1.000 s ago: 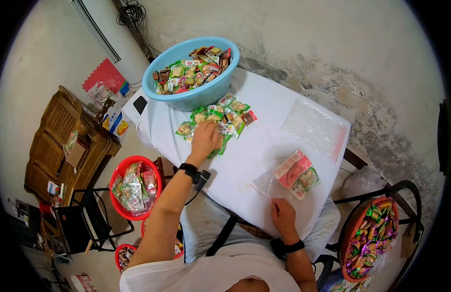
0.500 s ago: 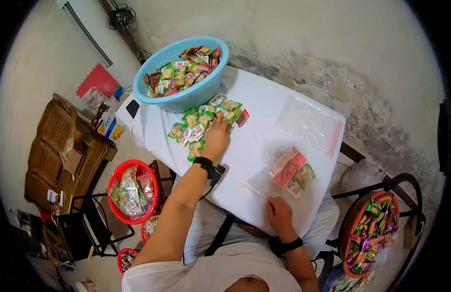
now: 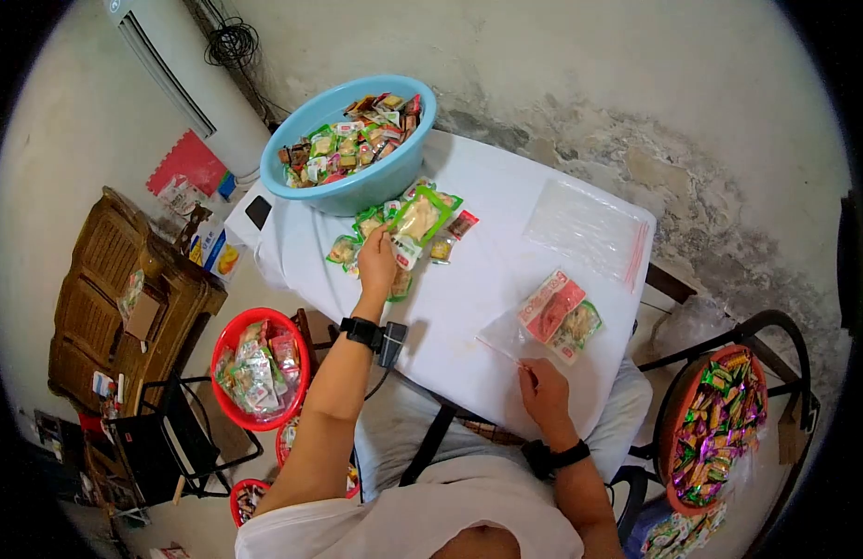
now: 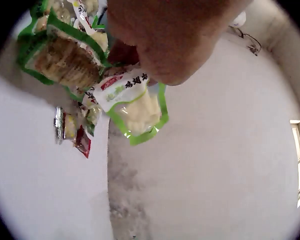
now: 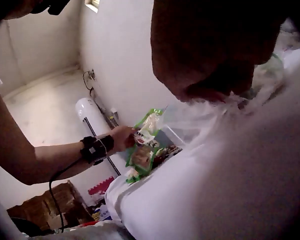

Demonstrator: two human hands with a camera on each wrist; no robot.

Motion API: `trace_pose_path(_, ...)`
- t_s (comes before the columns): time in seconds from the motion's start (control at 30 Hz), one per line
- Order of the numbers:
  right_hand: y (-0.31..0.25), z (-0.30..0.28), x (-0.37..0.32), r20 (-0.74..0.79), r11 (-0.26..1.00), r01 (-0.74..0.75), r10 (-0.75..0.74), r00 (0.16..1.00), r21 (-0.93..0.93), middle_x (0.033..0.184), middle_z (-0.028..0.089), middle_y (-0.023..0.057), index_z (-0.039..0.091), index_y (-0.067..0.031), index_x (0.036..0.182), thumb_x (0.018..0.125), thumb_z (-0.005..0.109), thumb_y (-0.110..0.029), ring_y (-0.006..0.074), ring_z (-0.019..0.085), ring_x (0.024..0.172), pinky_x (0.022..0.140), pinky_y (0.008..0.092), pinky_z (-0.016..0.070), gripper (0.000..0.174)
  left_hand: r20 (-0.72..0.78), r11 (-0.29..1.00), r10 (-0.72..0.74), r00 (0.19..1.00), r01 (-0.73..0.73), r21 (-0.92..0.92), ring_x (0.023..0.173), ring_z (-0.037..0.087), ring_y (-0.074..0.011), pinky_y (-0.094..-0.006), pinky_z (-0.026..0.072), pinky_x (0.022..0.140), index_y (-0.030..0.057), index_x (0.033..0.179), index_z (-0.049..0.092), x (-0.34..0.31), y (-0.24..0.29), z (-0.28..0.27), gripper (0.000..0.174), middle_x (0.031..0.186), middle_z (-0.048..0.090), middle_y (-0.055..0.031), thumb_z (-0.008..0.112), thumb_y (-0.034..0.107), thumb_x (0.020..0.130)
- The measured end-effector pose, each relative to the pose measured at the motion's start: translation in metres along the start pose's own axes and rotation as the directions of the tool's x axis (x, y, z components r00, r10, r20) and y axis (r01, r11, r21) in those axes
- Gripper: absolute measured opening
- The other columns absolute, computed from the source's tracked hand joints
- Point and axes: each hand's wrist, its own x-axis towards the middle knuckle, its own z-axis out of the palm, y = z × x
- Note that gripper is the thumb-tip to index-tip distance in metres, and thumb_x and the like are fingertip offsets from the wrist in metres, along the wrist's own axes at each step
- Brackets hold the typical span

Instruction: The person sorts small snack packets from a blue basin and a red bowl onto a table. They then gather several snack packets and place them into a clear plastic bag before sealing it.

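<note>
My left hand [image 3: 377,264] pinches one end of a green-edged snack packet [image 3: 420,218], raised over the pile of small snack packets [image 3: 344,249] on the table. In the left wrist view the held packet [image 4: 140,112] shows a white printed label and pale food behind a clear window. Near the table's front edge, my right hand [image 3: 546,393] pinches the rim of a clear plastic bag [image 3: 502,335]. Inside that bag lie a red-and-white printed packet [image 3: 552,306] and a green-edged one. My right fingertips are dark in the right wrist view.
A blue basin [image 3: 349,197] full of packets stands at the table's far left. Flat clear bags [image 3: 585,233] lie at the far right, and a phone [image 3: 258,211] at the left corner. Red basins flank the table, one at left [image 3: 219,359], another on a chair at right [image 3: 669,438].
My left hand went right across the pile, then came back left and up with a green-edged packet in its fingers. My right hand stays at the bag's rim.
</note>
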Motion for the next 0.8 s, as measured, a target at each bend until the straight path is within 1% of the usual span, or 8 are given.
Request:
trace_pose_path(0.23,-0.005,0.001,0.005,-0.053,0.998,-0.047,0.048,0.997,0.034,0.079,0.061,0.0129,0.061,-0.0051,0.089,0.082,0.060,-0.012,0.0292,0.060,0.067,0.059,0.0359,0.0477,0.010,0.013,0.997,-0.014,1.000,0.015,-0.070,0.087,0.058,-0.0254,-0.0330,0.0440,0.079,0.0029,0.107,0.060,0.002,-0.024,-0.010,0.025,0.094,0.063,-0.0137,0.044,0.016,0.092)
trace_pose_path(0.3,0.000,0.006,0.002,-0.064,0.997,-0.073,0.075,0.995,0.036,0.081,0.061,0.0127,0.061,-0.0058,0.089,0.082,0.060,-0.014,0.0299,0.060,0.069,0.061,0.0370,0.0479,0.011,-0.021,0.985,0.071,0.997,-0.073,-0.156,0.076,0.057,-0.0130,-0.0259,0.0491,0.058,0.0034,0.111,0.057,0.018,-0.077,0.007,0.026,0.096,0.059,-0.0080,0.044,0.017,0.093)
trace_pose_path(0.33,-0.004,0.004,0.004,-0.061,0.998,-0.064,0.064,0.996,0.005,0.083,0.061,0.0127,0.061,-0.0064,0.089,0.082,0.059,-0.016,0.0307,0.060,0.073,0.064,0.0374,0.0482,0.011,-0.017,0.974,0.028,0.999,-0.031,-0.225,0.076,0.057,-0.0233,-0.0351,0.0483,0.071,-0.0005,0.107,0.057,0.013,-0.057,0.002,0.027,0.087,0.061,-0.0107,0.042,0.018,0.094)
trace_pose_path(0.4,-0.013,0.000,0.005,-0.063,0.994,-0.097,0.100,0.993,0.056,0.085,0.062,0.0131,0.061,-0.0054,0.089,0.083,0.059,-0.015,0.0311,0.060,0.076,0.066,0.0370,0.0485,0.011,0.240,0.837,-0.184,0.953,0.280,-0.470,0.060,0.055,-0.0062,-0.0190,0.0434,0.045,0.0031,0.110,0.056,-0.011,0.014,-0.023,0.026,0.089,0.061,-0.0034,0.042,0.018,0.095)
trace_pose_path(0.47,-0.017,-0.001,0.008,-0.104,0.995,-0.079,0.086,0.991,0.068,0.086,0.062,0.0132,0.061,-0.0047,0.089,0.083,0.058,-0.014,0.0310,0.061,0.076,0.066,0.0373,0.0487,0.011,0.316,0.884,-0.144,0.938,0.266,-0.384,0.066,0.057,-0.0080,-0.0195,0.0463,0.048,0.0027,0.118,0.052,-0.028,0.017,-0.039,0.028,0.095,0.061,-0.0043,0.042,0.012,0.094)
trace_pose_path(0.53,-0.019,0.000,0.011,-0.122,0.996,-0.079,0.082,0.989,0.035,0.084,0.062,0.0134,0.060,-0.0040,0.088,0.082,0.059,-0.014,0.0308,0.061,0.074,0.064,0.0373,0.0486,0.011,0.398,0.712,-0.236,0.887,0.436,-0.550,0.076,0.060,-0.0101,-0.0200,0.0487,0.053,0.0018,0.120,0.050,-0.054,0.013,-0.051,0.029,0.101,0.061,-0.0065,0.045,0.007,0.091)
trace_pose_path(0.67,-0.025,-0.003,0.013,-0.157,0.995,-0.093,0.099,0.983,0.049,0.081,0.062,0.0134,0.060,-0.0037,0.087,0.082,0.059,-0.013,0.0307,0.061,0.072,0.063,0.0371,0.0484,0.011,0.569,0.526,-0.320,0.758,0.642,-0.559,0.080,0.061,-0.0131,-0.0249,0.0523,0.063,0.0002,0.115,0.052,-0.123,0.020,-0.085,0.027,0.104,0.061,-0.0087,0.052,0.004,0.088)
trace_pose_path(0.8,-0.024,-0.001,0.013,-0.195,0.998,-0.038,0.046,0.980,0.049,0.080,0.061,0.0126,0.060,-0.0043,0.086,0.082,0.058,-0.013,0.0304,0.060,0.071,0.061,0.0373,0.0481,0.009,0.743,0.573,-0.309,0.594,0.740,-0.353,0.073,0.062,-0.0101,-0.0225,0.0526,0.061,0.0022,0.111,0.057,-0.172,0.012,-0.097,0.024,0.098,0.065,-0.0048,0.054,0.005,0.087)
